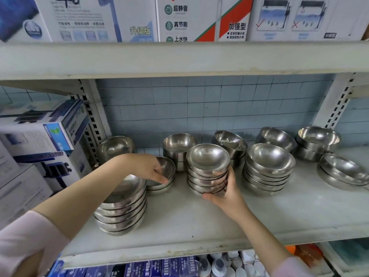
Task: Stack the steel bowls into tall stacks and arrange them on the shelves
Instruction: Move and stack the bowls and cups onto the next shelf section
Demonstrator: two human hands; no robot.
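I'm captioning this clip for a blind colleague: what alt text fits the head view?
A person's right hand grips a stack of steel bowls on a white shelf, while the left hand holds the rim of a shorter stack beside it. Other bowl stacks stand around them; boxes stand on the shelf above.

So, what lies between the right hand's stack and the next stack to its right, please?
In the head view, only bare shelf separates the held stack from the neighbouring stack; a back stack stands behind the gap.
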